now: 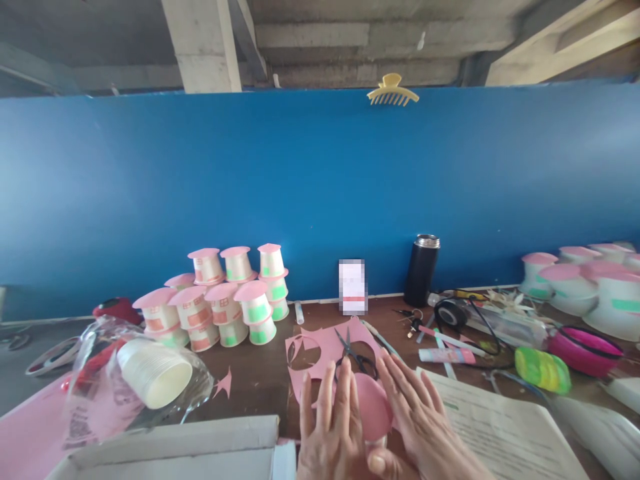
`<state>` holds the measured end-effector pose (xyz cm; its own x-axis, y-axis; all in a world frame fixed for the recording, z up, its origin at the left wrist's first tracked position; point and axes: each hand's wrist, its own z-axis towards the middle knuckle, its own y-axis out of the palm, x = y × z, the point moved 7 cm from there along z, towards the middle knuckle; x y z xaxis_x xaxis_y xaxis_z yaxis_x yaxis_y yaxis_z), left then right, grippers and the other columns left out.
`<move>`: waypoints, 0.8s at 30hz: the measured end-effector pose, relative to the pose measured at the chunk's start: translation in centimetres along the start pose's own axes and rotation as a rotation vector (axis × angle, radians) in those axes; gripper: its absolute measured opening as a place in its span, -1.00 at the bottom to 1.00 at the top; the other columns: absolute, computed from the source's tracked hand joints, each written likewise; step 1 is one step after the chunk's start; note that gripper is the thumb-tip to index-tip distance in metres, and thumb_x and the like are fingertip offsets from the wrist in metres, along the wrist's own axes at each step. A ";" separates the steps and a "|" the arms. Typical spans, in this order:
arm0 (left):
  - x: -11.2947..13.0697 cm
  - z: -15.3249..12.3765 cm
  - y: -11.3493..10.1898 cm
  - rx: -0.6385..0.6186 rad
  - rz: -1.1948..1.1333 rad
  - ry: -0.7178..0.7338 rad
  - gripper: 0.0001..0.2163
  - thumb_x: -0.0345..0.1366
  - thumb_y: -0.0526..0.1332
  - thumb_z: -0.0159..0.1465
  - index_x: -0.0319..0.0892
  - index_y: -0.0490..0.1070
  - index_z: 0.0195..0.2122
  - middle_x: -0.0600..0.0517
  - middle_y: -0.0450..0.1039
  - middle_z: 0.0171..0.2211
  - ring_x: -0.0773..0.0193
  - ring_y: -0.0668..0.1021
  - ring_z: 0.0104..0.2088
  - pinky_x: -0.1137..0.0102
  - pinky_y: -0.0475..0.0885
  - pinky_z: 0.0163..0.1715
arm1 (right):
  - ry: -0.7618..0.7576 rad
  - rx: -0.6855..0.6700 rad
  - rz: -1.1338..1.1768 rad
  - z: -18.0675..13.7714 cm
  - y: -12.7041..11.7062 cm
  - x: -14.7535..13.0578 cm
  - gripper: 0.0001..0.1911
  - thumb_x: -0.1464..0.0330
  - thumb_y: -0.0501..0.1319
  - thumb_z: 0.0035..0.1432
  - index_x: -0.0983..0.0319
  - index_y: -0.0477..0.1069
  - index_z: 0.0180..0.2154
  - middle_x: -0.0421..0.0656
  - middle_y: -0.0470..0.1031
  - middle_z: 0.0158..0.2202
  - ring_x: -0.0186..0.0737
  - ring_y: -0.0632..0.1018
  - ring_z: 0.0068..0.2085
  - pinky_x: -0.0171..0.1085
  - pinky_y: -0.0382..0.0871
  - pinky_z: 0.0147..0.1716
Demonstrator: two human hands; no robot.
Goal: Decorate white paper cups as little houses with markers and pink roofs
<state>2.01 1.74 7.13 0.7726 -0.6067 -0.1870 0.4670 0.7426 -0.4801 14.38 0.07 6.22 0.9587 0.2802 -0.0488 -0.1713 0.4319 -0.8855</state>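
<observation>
A round pink paper disc point(371, 408) sits between my hands, with a sliver of a pale paper cup point(376, 442) visible below it. My left hand point(331, 427) lies along the disc's left edge, fingers stretched out. On the other side, my right hand point(420, 420) has its fingers extended past the disc's right edge, its thumb bent near the cup. Just beyond my fingertips, black-handled scissors point(345, 345) rest with slightly parted blades on a pink paper sheet point(320, 341) that has round holes cut out. Most of the cup is hidden.
Stacked paper cups with pink tops point(225, 300) stand at left, near bagged plain cups point(155, 373) and a white box point(175, 447). A black flask point(423, 270) stands behind. Printed sheets point(500, 427), a glue tube point(446, 356) and a pink pouch point(585, 350) lie right.
</observation>
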 end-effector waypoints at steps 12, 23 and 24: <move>0.4 -0.8 0.4 0.003 0.006 0.046 -0.59 -0.25 -0.03 0.32 -0.40 0.47 -0.01 -0.22 0.46 0.07 -0.06 0.35 0.17 -0.01 -0.03 0.29 | 0.018 0.113 -0.038 -1.1 5.1 1.1 -0.09 0.15 0.06 0.18 0.22 -0.41 0.38 0.07 -0.06 0.38 0.26 0.20 0.29 0.32 0.11 0.13; 0.7 -0.5 0.0 -0.086 -0.054 -0.016 -0.44 0.03 0.15 0.20 -0.04 0.29 0.20 -0.13 0.37 0.18 -0.08 0.19 0.29 -0.11 -0.05 0.27 | 0.334 0.112 0.351 -0.1 -1.5 3.8 -0.31 0.05 -0.05 0.32 0.15 -0.10 0.37 -0.02 0.04 0.37 0.07 0.10 0.35 0.14 0.15 0.22; 1.0 -0.5 0.0 -0.094 -0.053 0.010 -0.43 0.06 0.17 0.18 0.01 0.28 0.21 -0.11 0.37 0.18 -0.08 0.16 0.31 -0.13 -0.06 0.27 | 0.426 0.152 0.408 -0.1 -2.4 4.4 -0.36 0.05 -0.10 0.33 0.12 -0.03 0.35 -0.05 0.10 0.35 0.05 0.12 0.34 0.16 0.13 0.22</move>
<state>2.60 0.98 6.54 0.7434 -0.6475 -0.1673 0.4644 0.6798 -0.5676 19.03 0.18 8.05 0.8103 0.0949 -0.5783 -0.5442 0.4882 -0.6823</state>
